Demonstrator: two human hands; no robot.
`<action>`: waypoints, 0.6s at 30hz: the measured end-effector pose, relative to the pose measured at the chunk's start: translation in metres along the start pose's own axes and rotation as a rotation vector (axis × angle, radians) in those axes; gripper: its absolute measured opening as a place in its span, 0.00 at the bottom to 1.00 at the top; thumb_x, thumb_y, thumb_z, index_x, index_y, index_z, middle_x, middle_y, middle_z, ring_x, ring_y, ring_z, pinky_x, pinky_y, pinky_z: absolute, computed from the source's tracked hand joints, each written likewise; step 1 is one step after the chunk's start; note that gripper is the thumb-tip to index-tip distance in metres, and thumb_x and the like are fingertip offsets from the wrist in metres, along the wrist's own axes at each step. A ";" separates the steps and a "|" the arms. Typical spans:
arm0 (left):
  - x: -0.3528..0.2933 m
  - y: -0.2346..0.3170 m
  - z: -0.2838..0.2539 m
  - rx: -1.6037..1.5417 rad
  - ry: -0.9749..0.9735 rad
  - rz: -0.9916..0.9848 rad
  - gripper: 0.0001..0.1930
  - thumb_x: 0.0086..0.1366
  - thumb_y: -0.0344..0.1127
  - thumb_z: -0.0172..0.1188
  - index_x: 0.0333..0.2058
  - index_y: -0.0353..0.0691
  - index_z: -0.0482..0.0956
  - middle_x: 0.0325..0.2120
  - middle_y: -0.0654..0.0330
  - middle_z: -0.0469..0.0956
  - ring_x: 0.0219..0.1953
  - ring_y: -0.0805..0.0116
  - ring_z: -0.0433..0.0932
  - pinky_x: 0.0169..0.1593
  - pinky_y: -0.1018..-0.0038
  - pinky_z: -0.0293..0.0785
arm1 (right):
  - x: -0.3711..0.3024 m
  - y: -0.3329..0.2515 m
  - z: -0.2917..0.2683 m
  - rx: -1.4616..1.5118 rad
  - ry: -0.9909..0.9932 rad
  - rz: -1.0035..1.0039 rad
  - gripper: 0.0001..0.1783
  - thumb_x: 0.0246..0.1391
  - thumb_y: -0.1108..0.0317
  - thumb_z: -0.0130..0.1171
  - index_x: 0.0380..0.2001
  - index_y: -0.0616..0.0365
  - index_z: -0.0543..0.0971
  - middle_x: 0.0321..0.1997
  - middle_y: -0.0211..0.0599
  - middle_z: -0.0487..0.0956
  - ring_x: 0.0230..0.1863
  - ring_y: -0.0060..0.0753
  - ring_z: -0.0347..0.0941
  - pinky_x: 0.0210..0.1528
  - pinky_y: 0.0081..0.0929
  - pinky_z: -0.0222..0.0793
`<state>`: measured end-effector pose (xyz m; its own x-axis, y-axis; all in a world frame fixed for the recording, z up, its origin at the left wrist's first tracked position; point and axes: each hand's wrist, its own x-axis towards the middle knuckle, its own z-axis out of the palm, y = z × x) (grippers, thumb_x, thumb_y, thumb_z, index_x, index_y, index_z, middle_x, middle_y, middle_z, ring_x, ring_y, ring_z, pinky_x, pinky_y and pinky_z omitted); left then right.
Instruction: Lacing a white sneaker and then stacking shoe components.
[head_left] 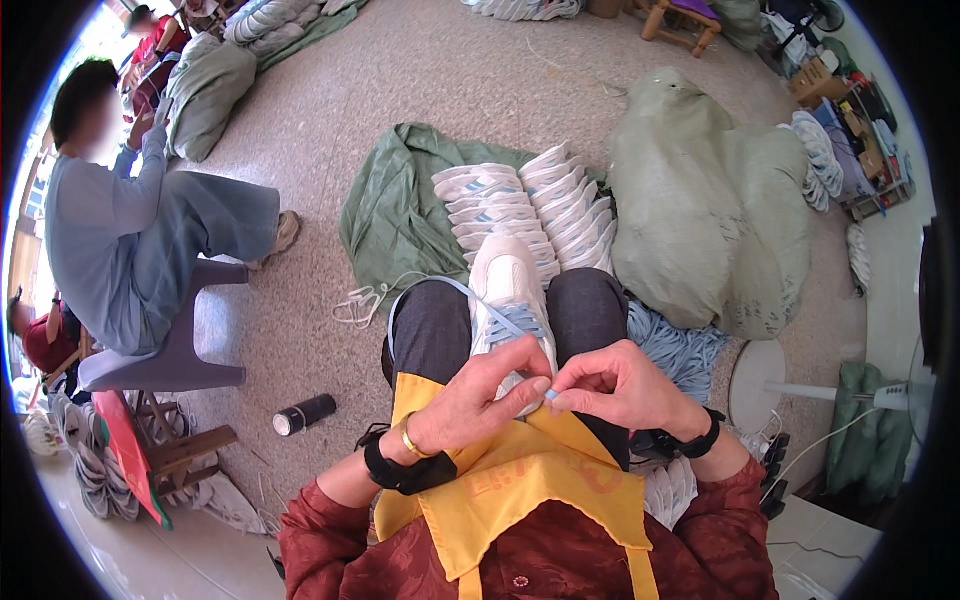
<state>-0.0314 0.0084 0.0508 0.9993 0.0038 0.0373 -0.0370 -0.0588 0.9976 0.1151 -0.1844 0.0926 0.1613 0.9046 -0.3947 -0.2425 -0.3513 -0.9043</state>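
Observation:
A white sneaker point(503, 272) rests between my knees, toe pointing away, with a light blue shoelace point(512, 322) threaded partway across its front. One loose length of that lace loops left over my knee. My left hand point(490, 392) is closed on the shoe's edge near its opening, thumb and forefinger pinched together. Close beside it, my right hand point(618, 388) pinches a small light blue end of the lace between thumb and fingertips. The fingertips of both hands nearly meet; the shoe's heel is mostly hidden under them. A yellow apron point(530, 490) covers my lap.
Stacked white shoe uppers point(490, 205) lie ahead on a green cloth sack point(385, 200). A bulging sack point(690, 200) stands to the right, near a bundle of blue laces point(675, 350). A dark can point(304, 414) lies left; a person point(110, 240) sits on a plastic stool point(170, 365).

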 end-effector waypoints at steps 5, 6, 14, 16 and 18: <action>-0.014 -0.001 -0.020 -0.359 0.142 -0.094 0.05 0.71 0.25 0.59 0.40 0.39 0.72 0.34 0.68 0.72 0.38 0.79 0.72 0.45 0.77 0.70 | -0.027 -0.002 -0.017 -0.148 0.046 0.091 0.07 0.63 0.74 0.63 0.41 0.66 0.84 0.32 0.31 0.85 0.27 0.12 0.77 0.30 0.13 0.73; -0.016 0.002 -0.028 -0.357 0.134 -0.093 0.05 0.71 0.25 0.59 0.40 0.39 0.72 0.34 0.68 0.72 0.38 0.79 0.72 0.45 0.77 0.70 | -0.035 0.002 -0.022 -0.145 0.054 0.088 0.07 0.63 0.74 0.63 0.41 0.66 0.84 0.32 0.31 0.85 0.27 0.12 0.77 0.30 0.13 0.73; -0.030 -0.003 -0.062 -0.384 0.287 -0.203 0.07 0.68 0.25 0.61 0.39 0.41 0.71 0.33 0.69 0.75 0.38 0.81 0.73 0.44 0.81 0.68 | -0.089 0.056 -0.073 -0.094 0.259 0.194 0.07 0.62 0.74 0.64 0.40 0.67 0.85 0.30 0.33 0.85 0.25 0.15 0.78 0.28 0.14 0.74; -0.029 -0.007 -0.064 -0.417 0.337 -0.168 0.07 0.68 0.26 0.62 0.38 0.42 0.71 0.31 0.70 0.74 0.38 0.79 0.73 0.47 0.79 0.69 | -0.100 0.066 -0.079 -0.088 0.261 0.232 0.08 0.63 0.74 0.64 0.41 0.67 0.85 0.31 0.35 0.85 0.27 0.17 0.79 0.29 0.16 0.76; -0.027 -0.005 -0.063 -0.415 0.372 -0.167 0.08 0.67 0.28 0.63 0.36 0.43 0.71 0.27 0.71 0.71 0.34 0.79 0.71 0.50 0.75 0.69 | -0.104 0.067 -0.079 -0.070 0.275 0.251 0.08 0.63 0.74 0.63 0.41 0.68 0.85 0.31 0.35 0.85 0.27 0.18 0.80 0.30 0.16 0.76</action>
<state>-0.0582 0.0715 0.0481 0.9254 0.3339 -0.1795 0.0470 0.3686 0.9284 0.1577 -0.3216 0.0599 0.3584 0.6928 -0.6257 -0.2425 -0.5781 -0.7791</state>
